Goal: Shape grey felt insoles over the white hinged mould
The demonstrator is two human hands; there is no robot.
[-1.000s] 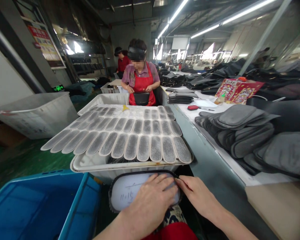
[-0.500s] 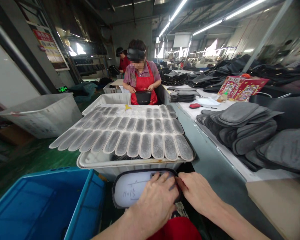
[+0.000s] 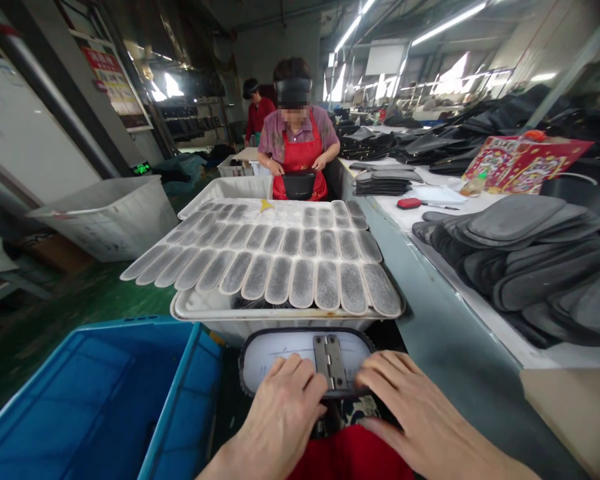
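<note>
In front of me lies an oval white panel (image 3: 285,353) with a dark wrapped edge and some pen marks. A metal hinge (image 3: 330,361) sits across it, right of its middle. My left hand (image 3: 287,407) is closed over the near edge of the panel, fingers curled and together; the thumb is partly hidden. At the right end, the fingertips of my right hand (image 3: 415,407) touch the edge, with the thumb spread away below. The underside of the panel cannot be seen.
Rows of grey oval pieces (image 3: 303,280) cover a board on a white bin (image 3: 280,320). A blue crate (image 3: 180,400) stands left. On the bench (image 3: 430,333) at right lie stacked dark pieces (image 3: 530,247) and a red-handled tool (image 3: 410,203). A co-worker (image 3: 295,147) holds a black piece opposite.
My left hand has slid left and nearer, off the hinge, which now shows. My right hand has opened its thumb away from the edge. The view has shifted slightly left.
</note>
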